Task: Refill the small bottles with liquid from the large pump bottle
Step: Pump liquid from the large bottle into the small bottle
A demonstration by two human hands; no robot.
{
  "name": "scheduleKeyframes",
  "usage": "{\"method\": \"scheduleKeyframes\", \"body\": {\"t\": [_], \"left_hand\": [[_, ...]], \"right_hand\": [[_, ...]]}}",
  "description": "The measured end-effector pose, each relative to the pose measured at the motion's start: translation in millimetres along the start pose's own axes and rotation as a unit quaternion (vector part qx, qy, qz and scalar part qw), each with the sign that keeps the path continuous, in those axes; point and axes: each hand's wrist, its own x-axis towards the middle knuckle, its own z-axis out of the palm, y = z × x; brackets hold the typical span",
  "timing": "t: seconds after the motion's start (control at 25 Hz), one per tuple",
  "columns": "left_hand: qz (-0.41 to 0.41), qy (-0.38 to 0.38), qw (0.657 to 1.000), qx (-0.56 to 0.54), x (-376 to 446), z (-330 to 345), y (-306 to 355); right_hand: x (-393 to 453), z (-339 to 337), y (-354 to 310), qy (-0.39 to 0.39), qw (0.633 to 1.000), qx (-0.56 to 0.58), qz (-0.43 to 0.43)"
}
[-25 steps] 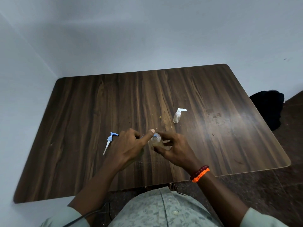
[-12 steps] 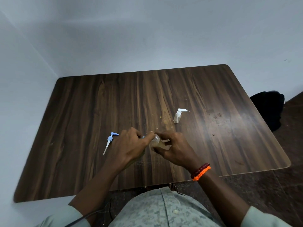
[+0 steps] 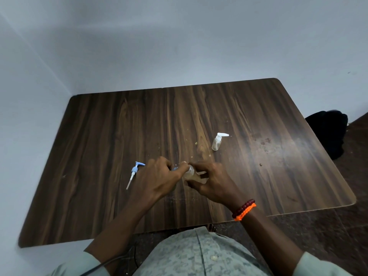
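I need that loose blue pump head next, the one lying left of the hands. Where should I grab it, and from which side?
Pinch the blue pump head at its collar, just below the spout, coming from above. It lies flat on the table, thin dip tube pointing toward you; the tube looks too slender to grip well. The left hand is nearest.

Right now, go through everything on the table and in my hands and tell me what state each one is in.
small bottle with white pump: upright on the table, pump on, looks clear.
loose blue pump: lying flat, off its bottle.
bottle in the hands: gripped between both hands, holds some yellowish liquid.
left hand: closed, thumb at the bottle's top.
right hand: closed around the bottle.
table: crumbs and smudges.
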Motion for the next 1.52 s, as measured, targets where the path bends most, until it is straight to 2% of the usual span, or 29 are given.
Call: {"method": "scheduleKeyframes", "body": {"t": [0.12, 0.24, 0.44, 0.56, 0.88, 1.12, 1.32, 1.52], "left_hand": [[-0.015, -0.008, 1.000, -0.010, 0.0, 0.7, -1.3], [-0.018, -0.001, 1.000, -0.010, 1.6, 1.0, 1.0], [-0.008, 0.025, 1.000, -0.006, 2.3, 3.5, 4.5], [-0.018, -0.005, 1.000, -0.007, 5.2, 5.4, 2.4], [-0.018, 0.002, 1.000, 0.012, 3.6, 3.5, 3.2], [-0.012, -0.031, 0.999, -0.016, 1.2, 0.5, -1.9], [-0.016, 0.003, 1.000, 0.021, -0.3, 2.9, 0.6], [-0.025, -0.003, 1.000, 0.007, -1.0, 8.7, -5.9]], "right_hand": [[2.6, -2.0, -1.5, 0.022, 0.999, 0.034, 0.011], [6.3, -9.4, 1.1, 0.030, 0.999, 0.016, 0.003], [6.0, -9.8, 5.8, 0.003, 1.000, 0.000, -0.009], [5.9, -9.0, 5.9, 0.013, 1.000, -0.005, -0.014], [5.5, -8.6, 6.1, -0.004, 1.000, -0.014, -0.007], [1.4, -9.7, 6.1, 0.014, 1.000, 0.003, -0.006], [0.9, -4.9, 1.8, -0.009, 1.000, -0.017, -0.015], [-3.4, -9.3, 4.4, 0.004, 1.000, 0.000, -0.008]]}}
